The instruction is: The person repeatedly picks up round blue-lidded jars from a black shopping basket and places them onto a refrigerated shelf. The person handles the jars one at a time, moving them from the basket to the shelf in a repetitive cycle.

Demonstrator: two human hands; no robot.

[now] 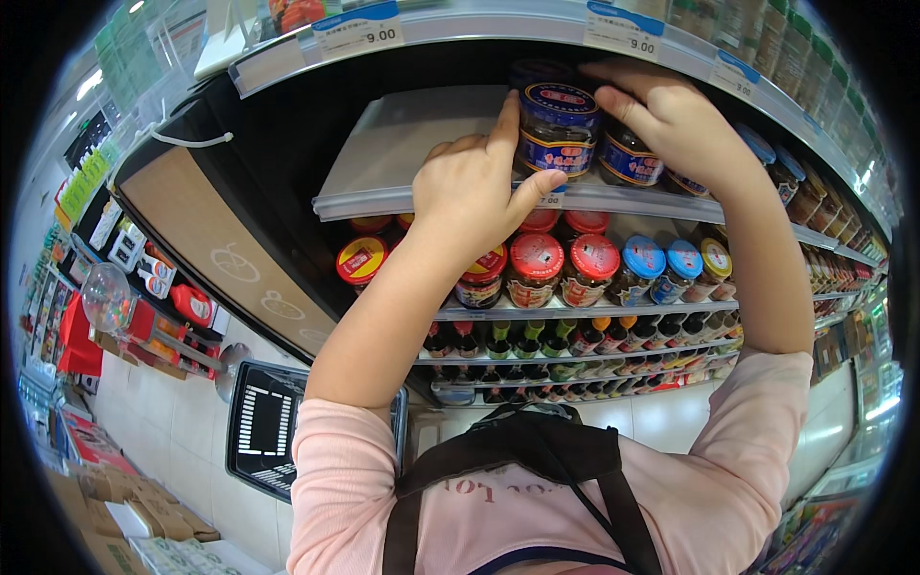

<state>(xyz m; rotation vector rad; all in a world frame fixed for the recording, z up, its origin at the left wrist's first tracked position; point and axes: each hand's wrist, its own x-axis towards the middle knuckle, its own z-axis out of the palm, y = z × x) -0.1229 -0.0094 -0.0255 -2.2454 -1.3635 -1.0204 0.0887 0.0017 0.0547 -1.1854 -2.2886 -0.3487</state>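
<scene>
A glass jar with a dark blue lid (pixel 559 129) stands upright near the front edge of the upper shelf board (pixel 424 122). My left hand (pixel 478 176) is at its left side, index finger pointing up along the jar and thumb spread across its lower front. To the right, my right hand (pixel 658 118) reaches over a second blue-labelled jar (pixel 630 154), its fingertips behind and beside the first jar's lid. Whether those fingertips touch a jar is hard to see. Another dark lid shows dimly behind the first jar.
Red-lidded jars (pixel 536 262) and blue-lidded jars (pixel 642 262) line the shelf below, with rows of bottles (pixel 530 338) beneath. A shelf edge with price tags (pixel 359 30) runs close above my hands. A black shopping basket (pixel 262 424) is at the lower left.
</scene>
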